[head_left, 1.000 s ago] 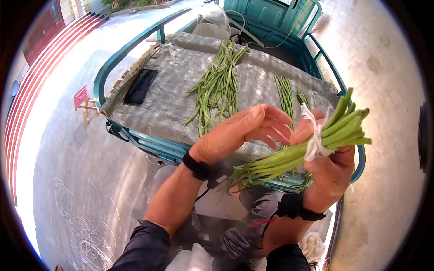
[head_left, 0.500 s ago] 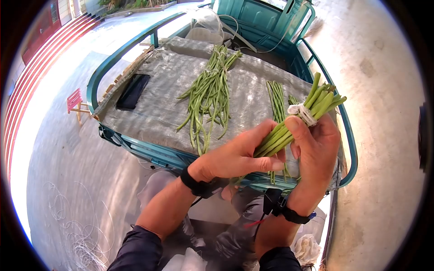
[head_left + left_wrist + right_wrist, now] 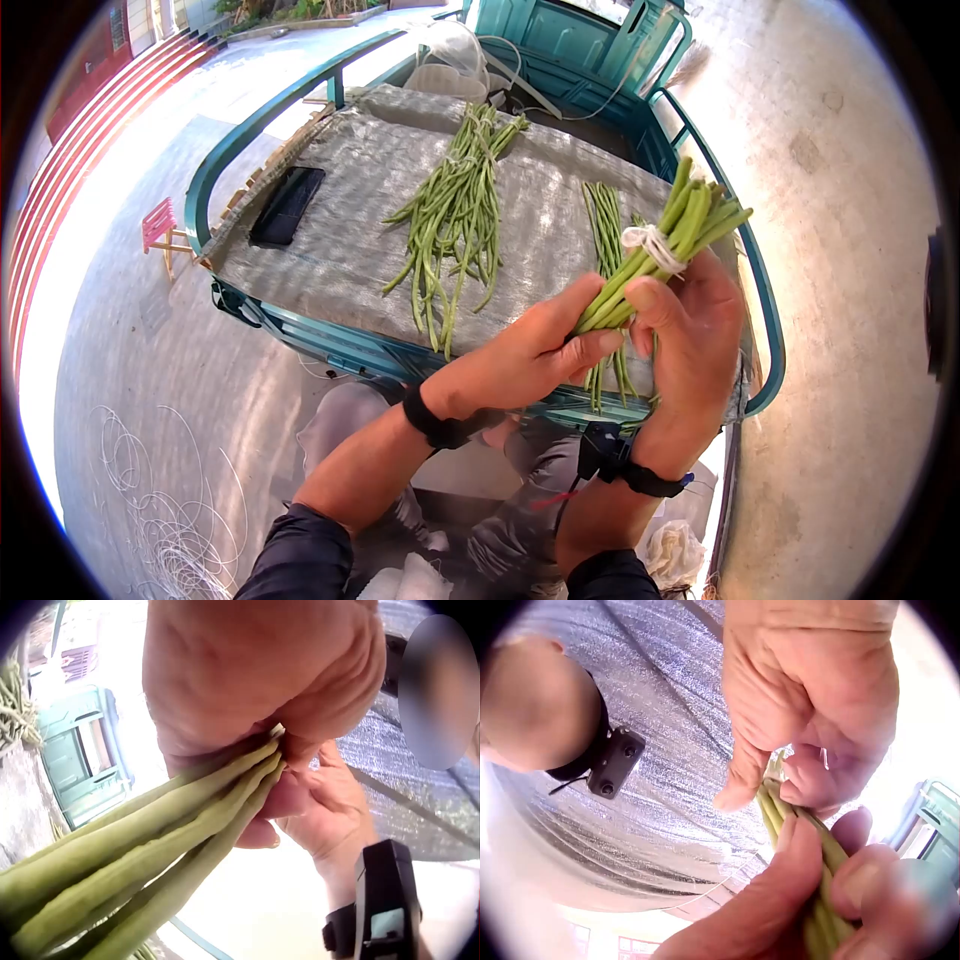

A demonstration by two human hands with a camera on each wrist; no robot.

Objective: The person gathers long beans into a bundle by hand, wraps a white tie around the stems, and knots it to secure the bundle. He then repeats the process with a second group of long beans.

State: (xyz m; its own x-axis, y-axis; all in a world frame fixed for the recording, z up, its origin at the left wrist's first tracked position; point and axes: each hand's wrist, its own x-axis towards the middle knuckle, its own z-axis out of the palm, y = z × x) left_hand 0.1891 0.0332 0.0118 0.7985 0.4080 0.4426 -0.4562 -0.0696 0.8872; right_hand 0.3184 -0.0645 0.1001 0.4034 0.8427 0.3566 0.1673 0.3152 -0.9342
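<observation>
A bunch of green long beans (image 3: pixel 690 215) slants up to the right in front of me, white string (image 3: pixel 655 250) wound around it near its thick, blunt ends. My right hand (image 3: pixel 690 315) grips the bunch just below the string, thumb on the near side. Lower down, my left hand (image 3: pixel 545 345) holds the same beans between thumb and fingers. Close up in the left wrist view, several bean stems (image 3: pixel 150 847) run out of the grip toward the lower left. The right wrist view shows beans (image 3: pixel 817 900) squeezed between fingertips of both hands.
A larger heap of long beans (image 3: pixel 455 210) lies on the grey sheet (image 3: pixel 345 240) over the teal cart bed. A smaller bunch (image 3: pixel 605 225) lies behind my hands, a dark phone (image 3: pixel 287 207) at left. Teal rails (image 3: pixel 765 320) edge the bed. Loose white string (image 3: pixel 165 520) lies on the ground.
My left hand has come from beside the bunch to grip its lower part. The bunch has moved left and tilted more upright, and the white string now sits in neat loops around it.
</observation>
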